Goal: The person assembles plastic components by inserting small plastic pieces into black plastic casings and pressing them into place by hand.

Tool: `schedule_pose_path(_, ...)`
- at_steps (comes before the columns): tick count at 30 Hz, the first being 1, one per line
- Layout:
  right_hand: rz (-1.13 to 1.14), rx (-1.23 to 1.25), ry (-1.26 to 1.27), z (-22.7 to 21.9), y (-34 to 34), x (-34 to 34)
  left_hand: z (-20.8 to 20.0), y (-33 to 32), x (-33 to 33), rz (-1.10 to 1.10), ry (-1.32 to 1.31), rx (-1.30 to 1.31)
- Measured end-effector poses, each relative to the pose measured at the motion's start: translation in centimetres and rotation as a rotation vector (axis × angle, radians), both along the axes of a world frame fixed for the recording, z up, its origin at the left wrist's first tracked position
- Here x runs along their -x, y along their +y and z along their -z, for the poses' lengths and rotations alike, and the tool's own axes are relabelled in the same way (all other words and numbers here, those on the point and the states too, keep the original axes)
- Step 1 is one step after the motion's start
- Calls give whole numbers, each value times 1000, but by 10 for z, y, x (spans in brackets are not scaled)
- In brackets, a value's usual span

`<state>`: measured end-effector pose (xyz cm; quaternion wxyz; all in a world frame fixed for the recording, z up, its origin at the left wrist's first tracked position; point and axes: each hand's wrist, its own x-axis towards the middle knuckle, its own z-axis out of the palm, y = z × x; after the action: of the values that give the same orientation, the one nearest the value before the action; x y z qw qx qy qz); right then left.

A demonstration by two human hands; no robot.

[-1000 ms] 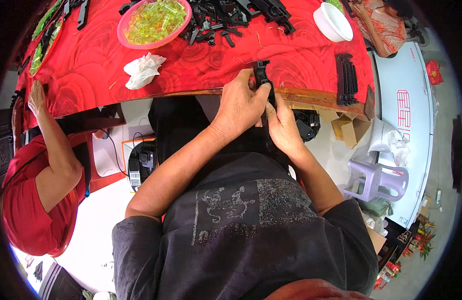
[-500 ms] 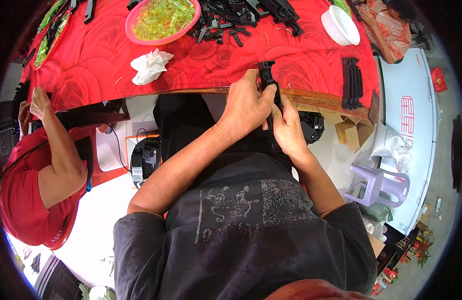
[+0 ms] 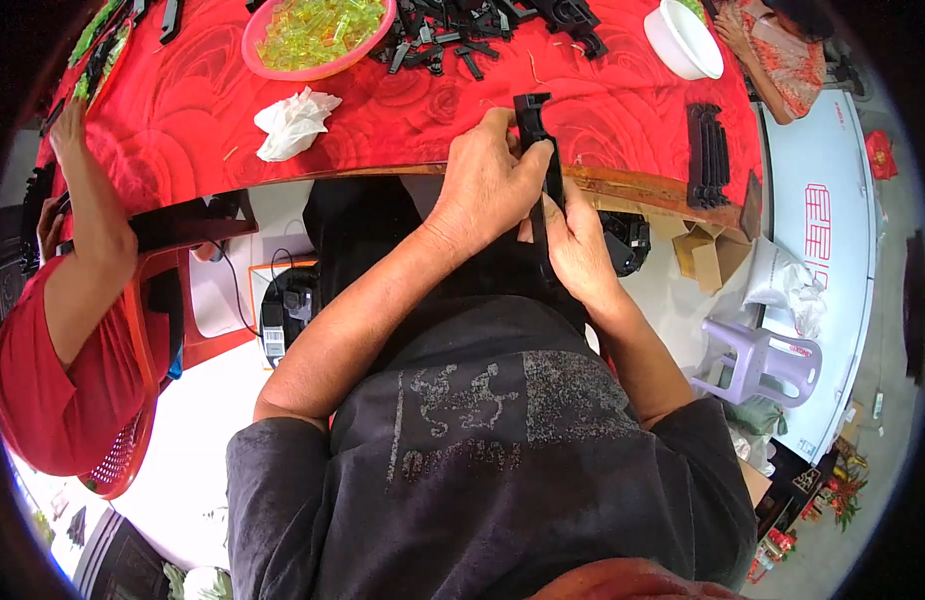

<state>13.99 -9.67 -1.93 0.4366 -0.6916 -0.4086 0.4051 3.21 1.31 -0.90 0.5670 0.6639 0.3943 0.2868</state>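
A long black plastic part (image 3: pixel 533 112) stands out from between my two hands at the table's front edge, its notched end pointing away over the red cloth. My left hand (image 3: pixel 491 182) is closed on its upper portion, the thumb pressed along its side. Lower down, my right hand (image 3: pixel 579 245) wraps the same part with its fingers mostly out of sight. The lower end of the part runs down between the palms and is partly hidden against my dark clothing.
On the red-clothed table (image 3: pixel 383 130) are a pink bowl of yellow-green clear pieces (image 3: pixel 318 35), loose black parts (image 3: pixel 438 40), crumpled tissue (image 3: pixel 295 125), a white bowl (image 3: pixel 683 40) and a row of black strips (image 3: pixel 708 155). A co-worker's arm (image 3: pixel 93 200) is at left; a purple stool (image 3: pixel 758 360) at right.
My view has shifted slightly. Both hands keep their hold on the black part. The co-worker on the left has reached an arm farther forward over the table.
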Motion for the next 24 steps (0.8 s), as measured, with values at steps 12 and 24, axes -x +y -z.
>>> schedule_pose_path(12, -50, 14, -73, 7, 2, -3, 10, -2, -2, -44, 67, -75)
schedule_pose_path(24, 5, -20, 101, -1, 7, -2, -7, -5, 0, -7, -40, 40)
